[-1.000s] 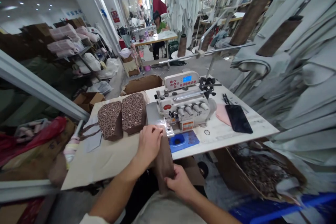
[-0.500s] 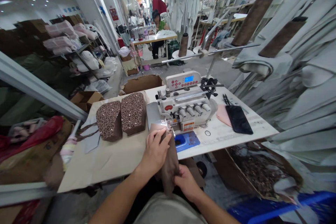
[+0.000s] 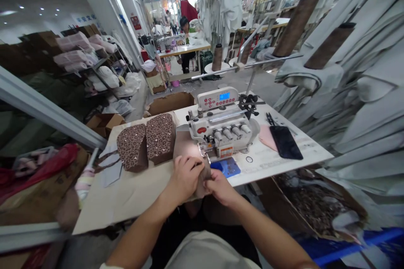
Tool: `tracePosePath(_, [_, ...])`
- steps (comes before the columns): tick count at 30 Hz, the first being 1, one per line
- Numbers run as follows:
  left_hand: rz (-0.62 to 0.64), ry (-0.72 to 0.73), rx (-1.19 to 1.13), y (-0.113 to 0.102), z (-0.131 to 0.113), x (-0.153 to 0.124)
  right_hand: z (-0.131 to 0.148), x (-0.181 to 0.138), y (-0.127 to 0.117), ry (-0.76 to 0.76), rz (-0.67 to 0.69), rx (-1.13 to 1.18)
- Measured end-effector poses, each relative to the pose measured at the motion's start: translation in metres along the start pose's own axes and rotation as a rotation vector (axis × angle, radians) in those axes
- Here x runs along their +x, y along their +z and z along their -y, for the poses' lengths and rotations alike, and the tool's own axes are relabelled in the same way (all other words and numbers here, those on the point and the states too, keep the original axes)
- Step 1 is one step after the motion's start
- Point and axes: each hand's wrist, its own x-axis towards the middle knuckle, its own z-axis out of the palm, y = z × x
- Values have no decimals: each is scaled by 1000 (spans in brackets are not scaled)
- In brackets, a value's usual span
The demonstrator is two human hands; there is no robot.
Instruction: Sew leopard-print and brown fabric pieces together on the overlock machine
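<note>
R hand (image 3: 221, 187) risen to worktop (image 3: 132, 193) edge; both grips, w/ L hand (image 3: 186, 176), clamped on brown fabric (image 3: 192, 151) at sewing machine (image 3: 221, 128), frame centre

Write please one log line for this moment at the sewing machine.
left hand: on brown fabric | right hand: pinching fabric edge | fabric: under sewing machine foot | leopard-print stacks: left of machine
</note>
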Motion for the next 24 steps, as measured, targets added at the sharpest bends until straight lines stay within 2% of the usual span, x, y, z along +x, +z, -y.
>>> tracePosePath(4, [-51,99,-36,3,15,4,-1,8,8,-140,-110,-38])
tracePosePath(9, [-70,185,-39,4,31,8,-10,14,9,-308,-240,-266])
tracePosePath(18, [-55,183,32,4,32,7,-19,17,2,-392,-283,-317])
tracePosePath(24, [-72,208,50,8,31,13,-31,18,-2,-430,-348,-249])
